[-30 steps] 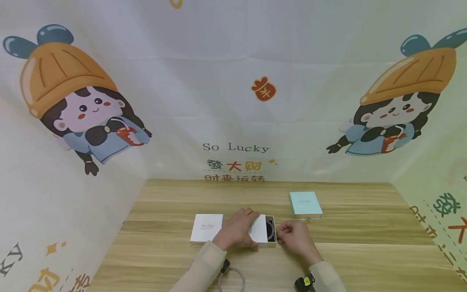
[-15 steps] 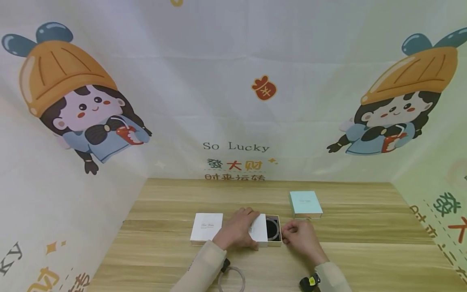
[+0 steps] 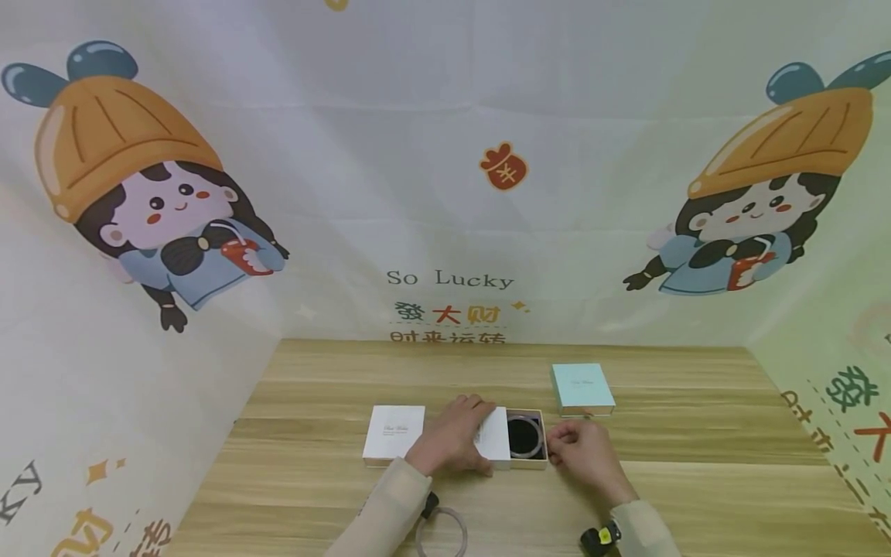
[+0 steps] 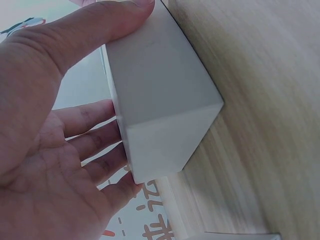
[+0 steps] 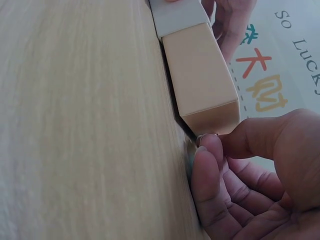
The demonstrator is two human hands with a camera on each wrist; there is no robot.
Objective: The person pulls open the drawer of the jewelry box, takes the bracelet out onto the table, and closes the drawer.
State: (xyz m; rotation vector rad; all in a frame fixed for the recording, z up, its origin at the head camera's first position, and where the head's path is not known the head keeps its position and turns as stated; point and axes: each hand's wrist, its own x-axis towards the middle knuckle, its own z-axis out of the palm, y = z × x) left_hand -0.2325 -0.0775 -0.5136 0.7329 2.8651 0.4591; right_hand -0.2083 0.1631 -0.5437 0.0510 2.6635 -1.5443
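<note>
My left hand (image 3: 454, 437) grips the white sleeve (image 3: 496, 437) of a slide-out gift box, thumb on the near side and fingers on the far side. The box's beige drawer (image 5: 200, 72) sticks out to the right, roughly half its length showing. Inside it a pale bangle (image 3: 541, 437) lies round a black insert. At the drawer's outer end my right hand (image 3: 585, 455) has thumb and forefinger pinched together; what they pinch is hidden by the fingertips. In the left wrist view the sleeve (image 4: 165, 75) fills the space between thumb and fingers.
Another white box (image 3: 394, 433) stands just left of the left hand. A mint-green box (image 3: 583, 387) stands behind the right hand. A second pale bangle (image 3: 465, 530) lies near the table's front, beside the left sleeve cuff. A printed cloth (image 3: 445, 255) walls the wooden table (image 3: 696, 418).
My right hand has moved to the right and the drawer has slid out with it, uncovering the full bangle. The left hand and the sleeve stay in place.
</note>
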